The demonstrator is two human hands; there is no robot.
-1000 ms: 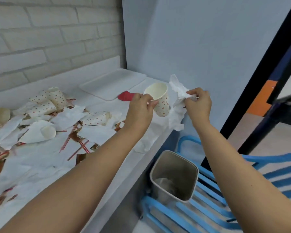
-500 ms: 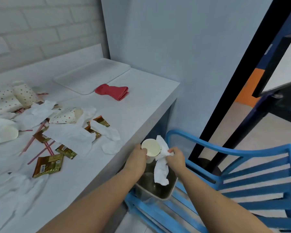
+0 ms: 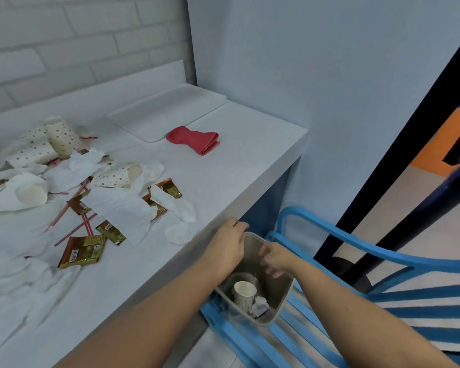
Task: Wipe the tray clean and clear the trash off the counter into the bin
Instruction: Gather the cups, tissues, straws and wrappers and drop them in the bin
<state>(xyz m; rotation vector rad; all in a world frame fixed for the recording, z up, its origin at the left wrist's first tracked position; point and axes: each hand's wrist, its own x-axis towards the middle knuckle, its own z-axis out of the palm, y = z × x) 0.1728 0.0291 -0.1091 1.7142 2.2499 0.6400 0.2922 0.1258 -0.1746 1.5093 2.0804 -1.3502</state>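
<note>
A grey bin [image 3: 282,301] stands on a blue chair beside the counter's front edge. Inside it lie a dotted paper cup [image 3: 245,292] and a crumpled tissue [image 3: 259,306]. My left hand [image 3: 227,248] and my right hand [image 3: 275,258] hover over the bin's mouth, fingers loosely curled and holding nothing. On the white counter [image 3: 250,155] lie a white tray [image 3: 168,112] at the back, a folded red cloth [image 3: 194,139] next to it, and trash to the left: dotted cups [image 3: 61,136], tissues [image 3: 122,208], brown sachets [image 3: 83,251] and red straws [image 3: 72,229].
The blue slatted chair [image 3: 356,248] under the bin fills the lower right. A pale blue wall rises behind the counter's right end. A black frame post [image 3: 398,144] stands at the right, with an orange panel beyond it.
My hands carried the cup and tissue from above the counter down to the bin and let them go. Both items now lie inside the bin.
</note>
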